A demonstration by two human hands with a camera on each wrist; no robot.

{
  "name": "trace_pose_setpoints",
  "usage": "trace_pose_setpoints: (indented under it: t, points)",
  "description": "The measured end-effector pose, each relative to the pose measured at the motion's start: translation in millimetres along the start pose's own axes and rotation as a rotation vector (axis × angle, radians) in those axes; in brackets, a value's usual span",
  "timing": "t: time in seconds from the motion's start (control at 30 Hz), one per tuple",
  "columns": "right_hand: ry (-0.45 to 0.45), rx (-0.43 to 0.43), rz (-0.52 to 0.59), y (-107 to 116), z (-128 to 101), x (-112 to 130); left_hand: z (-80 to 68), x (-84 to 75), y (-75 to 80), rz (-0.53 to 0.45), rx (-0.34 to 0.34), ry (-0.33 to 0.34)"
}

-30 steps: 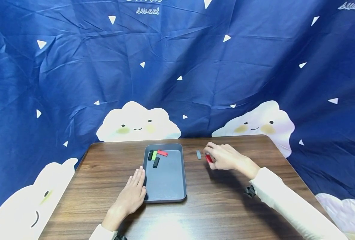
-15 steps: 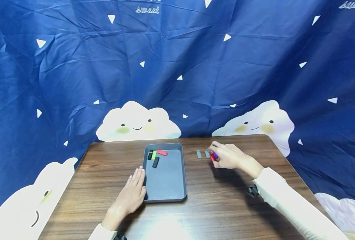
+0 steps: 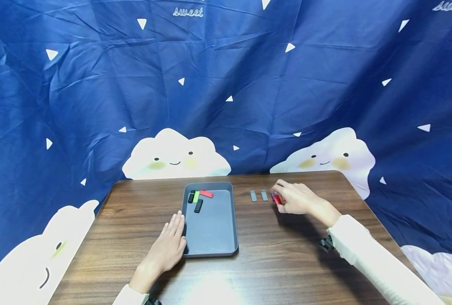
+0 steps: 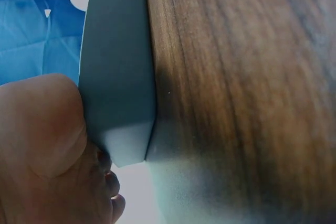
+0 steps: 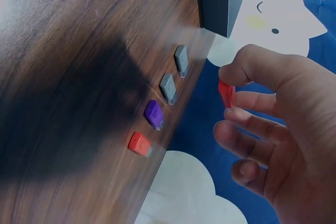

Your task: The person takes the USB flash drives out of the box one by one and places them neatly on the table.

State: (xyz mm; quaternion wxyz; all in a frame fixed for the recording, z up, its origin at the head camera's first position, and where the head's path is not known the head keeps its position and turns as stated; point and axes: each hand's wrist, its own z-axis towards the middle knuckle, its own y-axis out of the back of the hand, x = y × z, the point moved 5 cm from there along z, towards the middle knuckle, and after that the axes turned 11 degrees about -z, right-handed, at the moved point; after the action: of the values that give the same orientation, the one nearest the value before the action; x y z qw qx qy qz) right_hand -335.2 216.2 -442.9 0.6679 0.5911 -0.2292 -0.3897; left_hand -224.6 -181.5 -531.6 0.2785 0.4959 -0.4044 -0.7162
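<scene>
Head cam high, facing fwd/down, wrist cams close, all share tray [image 3: 210,250]

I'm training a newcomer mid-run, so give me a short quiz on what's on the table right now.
1. True or false: the left hand grips a piece taken from the tray.
2. What does the right hand pinch? A) a red piece B) a green piece C) a grey piece
3. In the right wrist view, how many pieces lie in the row on the table?

Key
1. False: it lies flat against the tray's side.
2. A
3. Four: two grey, one purple, one red.
</scene>
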Motion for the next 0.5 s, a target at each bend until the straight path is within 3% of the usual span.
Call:
trace_pose_setpoints:
  t: [0.13, 0.37, 0.5]
  points:
    - [-0.019, -0.007, -0.009, -1.7, -2.1, -4.8, -0.8, 1.7, -0.9, 0.001, -0.012, -0.011]
    - [-0.045, 0.002, -0.012, -5.4, -5.8, -13.2, -0.1, -2.1, 2.3, 0.018, 0.037, 0.036]
    - [-0.061, 0.024, -0.008, -9.0, -8.0, -19.6, -0.7, -2.2, 2.2, -0.004, 0.013, 0.015]
